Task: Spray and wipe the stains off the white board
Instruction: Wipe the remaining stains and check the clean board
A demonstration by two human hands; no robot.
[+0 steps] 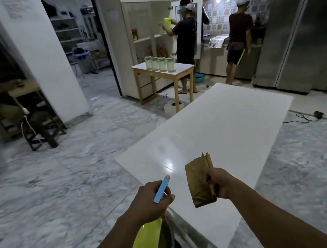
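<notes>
A large white board (214, 131) lies flat in front of me, glossy, with a light glare near its near end; I see no clear stains on it. My left hand (151, 200) is closed around a spray bottle (161, 189) with a blue head and a yellow-green body that hangs below my wrist, over the board's near left corner. My right hand (221, 184) grips a folded brown cloth (199, 182), held just above the board's near end.
Marble floor surrounds the board. A wooden table (164, 74) with several jars stands beyond it. Two people (185, 41) work at the kitchen counter at the back. A steel fridge (297, 33) is on the right, a cable (306, 118) on the floor, a stool (40, 126) at left.
</notes>
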